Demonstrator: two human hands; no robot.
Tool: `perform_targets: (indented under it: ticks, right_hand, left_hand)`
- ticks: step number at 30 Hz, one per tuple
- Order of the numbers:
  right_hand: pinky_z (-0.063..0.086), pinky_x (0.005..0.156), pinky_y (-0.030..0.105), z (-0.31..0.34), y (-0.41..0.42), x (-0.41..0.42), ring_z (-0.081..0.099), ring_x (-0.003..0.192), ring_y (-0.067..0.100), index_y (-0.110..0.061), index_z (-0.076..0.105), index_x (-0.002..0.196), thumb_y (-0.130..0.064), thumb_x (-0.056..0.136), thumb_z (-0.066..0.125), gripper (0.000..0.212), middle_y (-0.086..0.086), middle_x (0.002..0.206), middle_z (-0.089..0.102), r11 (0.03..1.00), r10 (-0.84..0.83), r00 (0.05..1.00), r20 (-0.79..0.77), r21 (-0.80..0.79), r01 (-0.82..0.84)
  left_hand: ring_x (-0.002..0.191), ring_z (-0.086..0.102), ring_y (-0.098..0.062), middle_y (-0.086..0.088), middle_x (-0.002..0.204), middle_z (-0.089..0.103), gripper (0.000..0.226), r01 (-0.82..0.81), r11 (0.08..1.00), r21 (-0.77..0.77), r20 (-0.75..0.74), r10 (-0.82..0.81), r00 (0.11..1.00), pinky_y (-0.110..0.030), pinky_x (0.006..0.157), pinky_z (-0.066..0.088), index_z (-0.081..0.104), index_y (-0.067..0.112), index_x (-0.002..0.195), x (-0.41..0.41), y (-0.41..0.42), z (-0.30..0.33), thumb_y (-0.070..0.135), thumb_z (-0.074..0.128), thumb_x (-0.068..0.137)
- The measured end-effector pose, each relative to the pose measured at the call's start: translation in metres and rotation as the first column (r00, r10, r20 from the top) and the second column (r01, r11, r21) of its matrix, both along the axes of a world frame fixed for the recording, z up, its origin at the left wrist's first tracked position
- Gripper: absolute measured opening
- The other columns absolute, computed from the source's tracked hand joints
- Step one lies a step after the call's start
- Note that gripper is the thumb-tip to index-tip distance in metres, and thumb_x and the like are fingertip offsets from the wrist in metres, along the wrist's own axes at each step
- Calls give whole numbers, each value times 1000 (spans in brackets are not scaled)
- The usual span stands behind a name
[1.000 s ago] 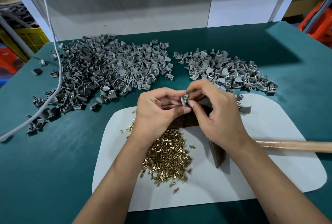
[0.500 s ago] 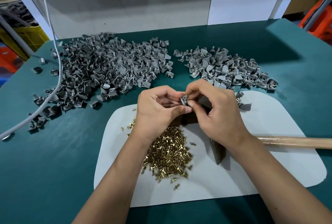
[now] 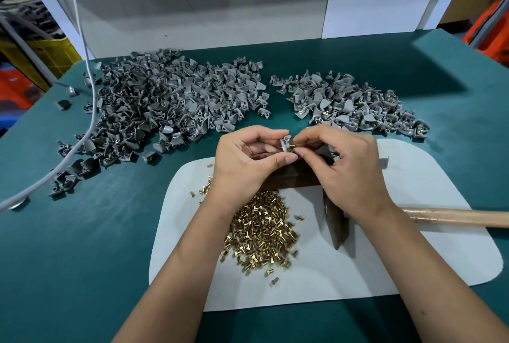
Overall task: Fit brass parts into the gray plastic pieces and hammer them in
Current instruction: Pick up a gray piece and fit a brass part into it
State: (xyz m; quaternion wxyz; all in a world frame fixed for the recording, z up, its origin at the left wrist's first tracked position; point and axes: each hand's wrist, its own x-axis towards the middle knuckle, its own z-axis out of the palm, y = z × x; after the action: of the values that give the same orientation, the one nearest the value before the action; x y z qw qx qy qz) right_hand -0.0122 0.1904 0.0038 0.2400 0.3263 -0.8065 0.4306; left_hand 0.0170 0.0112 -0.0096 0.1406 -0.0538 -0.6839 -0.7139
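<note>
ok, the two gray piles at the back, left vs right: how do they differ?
The left pile is much bigger and spreads toward the table's left edge; the right pile is smaller and more compact. Brass glints show in several right-pile pieces, while almost none show in the left pile. A gray cable crosses the left pile only. Both hold the same gray plastic pieces on the green tabletop.

No readable text, labels or numbers anywhere.

A teal-green table (image 3: 82,260) fills the frame. On it, upper left, lies a large heap of gray plastic pieces (image 3: 165,111); upper right, a smaller heap (image 3: 349,106). A white mat (image 3: 413,246) covers the lower centre. A gray cable (image 3: 82,139) crosses the left edge.
</note>
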Motion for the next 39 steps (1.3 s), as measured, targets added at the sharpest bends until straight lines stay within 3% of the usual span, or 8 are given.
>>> perform_targets:
  ticks: [8, 11, 14, 18, 22, 26, 33, 39]
  right_hand:
    - [52, 83, 24, -4, -5, -2, 65, 88, 10, -6, 76, 100, -4, 94, 70, 8, 0, 94, 72, 998, -37, 996, -75, 39, 40]
    - [51, 81, 25, -4, -7, 0, 63, 89, 13, -5, 72, 101, -4, 97, 67, 7, 1, 94, 70, 998, -53, 998, -46, 29, 54]
    - [51, 79, 28, -5, -6, 0, 62, 87, 14, -5, 71, 101, -4, 97, 65, 7, 3, 94, 69, 998, -56, 998, -6, 36, 56]
    - [52, 79, 28, -4, -5, 0, 63, 88, 13, -6, 71, 102, -5, 98, 66, 7, 1, 94, 69, 997, -72, 996, 52, 24, 70]
    - [51, 77, 24, -4, -9, 2, 63, 85, 11, -5, 71, 99, -7, 98, 66, 5, 0, 91, 69, 998, -70, 995, 71, 4, 70]
    - [51, 79, 26, -5, -12, 4, 63, 86, 13, -5, 71, 100, -5, 97, 66, 6, 2, 93, 70, 995, -98, 994, 46, 33, 96]
    - [52, 77, 30, -2, -12, 3, 64, 84, 17, -3, 71, 99, -5, 97, 66, 6, 4, 91, 70, 992, -107, 994, -4, 70, 107]
    - [51, 75, 27, -2, -11, 4, 62, 81, 15, -4, 71, 96, -5, 97, 66, 5, 3, 88, 69, 991, -108, 994, -12, 82, 108]
  left_hand:
    - [75, 76, -25, -9, 89, 78, 17, -39, 999, -13, 8, 40, 999, -30, 73, 62, 77, 8, 105, 1, 0, 2, 13, 76, 89]
    - [83, 77, -25, -7, 95, 78, 19, -72, 997, -39, -28, 71, 997, -36, 77, 63, 76, 10, 110, 3, 2, 1, 16, 75, 92]
    - [94, 76, -21, -3, 99, 77, 26, -120, 988, -99, -69, 114, 991, -36, 86, 61, 76, 12, 110, 4, 7, 0, 12, 81, 84]
    - [89, 76, -17, 0, 93, 79, 27, -135, 983, -122, -91, 124, 988, -26, 83, 59, 78, 14, 103, 4, 9, 0, 7, 86, 78]
    - [87, 77, -17, -1, 92, 79, 32, -156, 978, -138, -73, 147, 986, -27, 84, 60, 78, 14, 103, 4, 12, -1, -1, 86, 76]
    - [86, 77, -19, -3, 90, 79, 29, -162, 982, -95, -14, 161, 987, -35, 83, 62, 78, 12, 99, 3, 14, -2, -5, 84, 77]
    - [79, 77, -17, -7, 86, 79, 24, -124, 992, 23, 19, 123, 992, -25, 75, 61, 78, 10, 93, 3, 15, 0, -8, 82, 78]
    - [77, 76, -19, -8, 84, 79, 26, -64, 996, 57, 32, 62, 998, -26, 74, 62, 79, 13, 90, 3, 13, 1, -9, 80, 78]
